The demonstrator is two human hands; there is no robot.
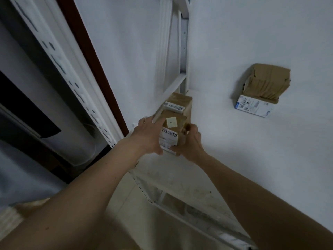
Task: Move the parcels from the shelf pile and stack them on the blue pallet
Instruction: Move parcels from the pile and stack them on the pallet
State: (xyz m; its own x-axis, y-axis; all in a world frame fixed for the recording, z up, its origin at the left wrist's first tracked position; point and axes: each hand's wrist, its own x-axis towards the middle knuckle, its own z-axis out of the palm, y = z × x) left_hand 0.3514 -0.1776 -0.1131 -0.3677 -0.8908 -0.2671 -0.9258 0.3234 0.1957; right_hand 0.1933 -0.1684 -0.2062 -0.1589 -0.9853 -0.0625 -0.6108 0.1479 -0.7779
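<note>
Parcels sit on the white shelf [234, 42], a big crumpled one [264, 85] at two o'clock, while the left hand [149, 136] and right hand [189, 143] wrap around a small, stiff, light-looking box [171, 130], one on each side.

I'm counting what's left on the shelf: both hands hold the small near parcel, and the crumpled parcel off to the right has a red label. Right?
Not quite. In the head view the crumpled parcel carries a white and blue label, not red. The rest holds: left hand and right hand both hold the small near parcel.
</note>
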